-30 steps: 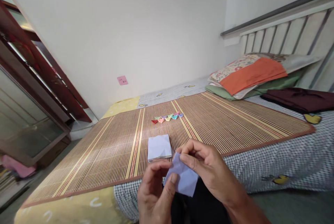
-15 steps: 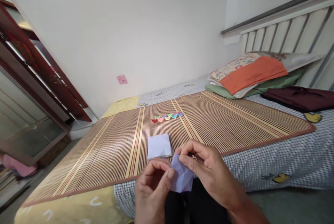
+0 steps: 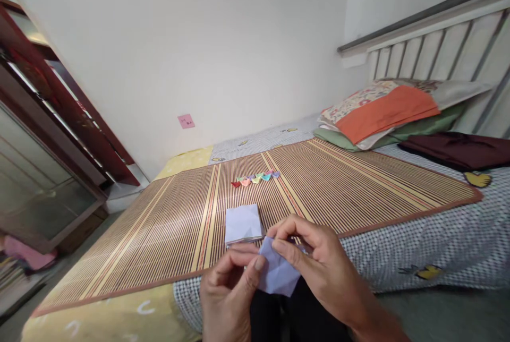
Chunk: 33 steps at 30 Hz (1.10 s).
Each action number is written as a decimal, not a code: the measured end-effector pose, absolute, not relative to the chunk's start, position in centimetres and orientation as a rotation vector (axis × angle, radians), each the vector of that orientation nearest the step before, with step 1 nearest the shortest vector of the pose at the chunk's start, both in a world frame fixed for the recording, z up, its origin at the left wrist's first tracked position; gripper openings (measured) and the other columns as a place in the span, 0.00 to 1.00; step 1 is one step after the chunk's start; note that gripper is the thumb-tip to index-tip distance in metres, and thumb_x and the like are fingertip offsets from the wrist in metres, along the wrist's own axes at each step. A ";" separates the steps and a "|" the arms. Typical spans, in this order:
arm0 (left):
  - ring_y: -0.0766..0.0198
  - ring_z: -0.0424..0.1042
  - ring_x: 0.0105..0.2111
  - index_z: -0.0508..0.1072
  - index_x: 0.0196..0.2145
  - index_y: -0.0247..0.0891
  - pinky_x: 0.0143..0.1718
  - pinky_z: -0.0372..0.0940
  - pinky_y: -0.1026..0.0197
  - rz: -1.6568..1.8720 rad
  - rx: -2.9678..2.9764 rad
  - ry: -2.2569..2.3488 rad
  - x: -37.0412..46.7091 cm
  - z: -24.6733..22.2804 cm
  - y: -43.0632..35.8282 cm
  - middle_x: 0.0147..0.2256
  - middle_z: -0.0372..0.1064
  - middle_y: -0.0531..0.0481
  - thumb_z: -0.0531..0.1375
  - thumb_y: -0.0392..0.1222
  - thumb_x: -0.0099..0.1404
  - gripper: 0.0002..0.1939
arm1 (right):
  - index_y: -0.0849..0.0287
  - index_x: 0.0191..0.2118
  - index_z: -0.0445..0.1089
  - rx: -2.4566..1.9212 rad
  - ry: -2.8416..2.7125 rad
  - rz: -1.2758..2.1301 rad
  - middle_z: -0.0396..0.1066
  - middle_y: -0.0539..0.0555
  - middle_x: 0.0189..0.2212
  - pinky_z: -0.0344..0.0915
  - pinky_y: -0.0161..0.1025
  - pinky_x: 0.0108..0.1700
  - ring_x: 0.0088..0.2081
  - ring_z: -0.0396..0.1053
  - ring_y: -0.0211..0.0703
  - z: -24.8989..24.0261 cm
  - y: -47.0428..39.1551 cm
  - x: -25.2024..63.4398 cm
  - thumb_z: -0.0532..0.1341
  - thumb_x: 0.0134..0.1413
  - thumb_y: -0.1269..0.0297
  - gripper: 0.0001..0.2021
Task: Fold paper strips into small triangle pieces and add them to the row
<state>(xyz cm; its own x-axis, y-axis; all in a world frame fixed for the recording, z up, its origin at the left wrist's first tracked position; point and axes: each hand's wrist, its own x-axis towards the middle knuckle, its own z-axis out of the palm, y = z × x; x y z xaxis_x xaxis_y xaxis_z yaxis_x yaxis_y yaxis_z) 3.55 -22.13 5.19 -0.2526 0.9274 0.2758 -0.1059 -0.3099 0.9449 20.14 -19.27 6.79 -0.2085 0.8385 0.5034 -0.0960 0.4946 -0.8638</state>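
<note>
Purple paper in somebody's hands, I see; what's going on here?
A person pinches a small piece of purple paper between the thumbs and fingers of the left hand and right hand. Beyond it, a pale paper stack lies on the striped mat, with a row of small colourful pieces farther back.

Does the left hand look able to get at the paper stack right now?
Likely yes: the paper stack lies just beyond the left hand, top uncovered, with nothing visible between them. That hand is pinching the purple paper, though, so it seems occupied.
</note>
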 end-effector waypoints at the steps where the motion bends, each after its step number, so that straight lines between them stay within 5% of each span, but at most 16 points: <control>1: 0.58 0.76 0.35 0.81 0.22 0.37 0.36 0.72 0.62 1.697 1.200 1.129 3.5 5.1 -22.1 0.31 0.78 0.45 0.75 0.44 0.56 0.11 | 0.56 0.33 0.70 -0.661 -1.547 0.968 0.76 0.52 0.36 0.67 0.38 0.42 0.39 0.73 0.42 6.8 -19.3 20.1 0.62 0.66 0.66 0.08; 18: 0.64 0.76 0.27 0.77 0.23 0.37 0.26 0.71 0.68 1.889 1.306 1.127 4.7 5.1 -22.4 0.28 0.77 0.49 0.73 0.39 0.58 0.11 | 0.56 0.30 0.68 -0.645 -1.471 1.018 0.72 0.50 0.33 0.66 0.37 0.38 0.35 0.70 0.39 7.1 -19.3 19.8 0.63 0.63 0.68 0.09; 22: 0.63 0.76 0.29 0.78 0.23 0.38 0.28 0.72 0.68 1.909 1.373 1.177 4.7 5.1 -22.6 0.28 0.78 0.48 0.72 0.38 0.60 0.10 | 0.55 0.39 0.72 -0.711 -1.494 0.978 0.74 0.50 0.35 0.67 0.37 0.41 0.38 0.72 0.41 7.0 -19.3 19.9 0.64 0.62 0.68 0.01; 25: 0.63 0.76 0.31 0.77 0.23 0.39 0.31 0.72 0.68 1.934 1.347 1.236 5.1 5.1 -22.8 0.29 0.78 0.49 0.72 0.39 0.60 0.10 | 0.54 0.45 0.75 -0.735 -1.562 0.972 0.76 0.50 0.37 0.67 0.37 0.41 0.38 0.72 0.40 7.1 -19.2 20.2 0.63 0.64 0.67 0.05; 33: 0.63 0.76 0.34 0.77 0.24 0.40 0.34 0.70 0.67 1.921 1.357 1.284 5.9 4.9 -23.2 0.30 0.78 0.51 0.71 0.40 0.62 0.10 | 0.56 0.36 0.75 -0.744 -1.639 0.998 0.73 0.47 0.30 0.64 0.34 0.37 0.32 0.68 0.37 7.5 -19.1 20.7 0.63 0.65 0.67 0.05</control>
<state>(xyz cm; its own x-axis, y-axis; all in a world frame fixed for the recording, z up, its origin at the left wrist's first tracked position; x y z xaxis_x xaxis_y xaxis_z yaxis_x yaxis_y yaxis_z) 5.94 -23.18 4.88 -0.4088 0.7798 0.4742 0.1399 -0.4599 0.8769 20.70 -19.14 7.55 -0.2766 0.8512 0.4461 -0.0054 0.4628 -0.8864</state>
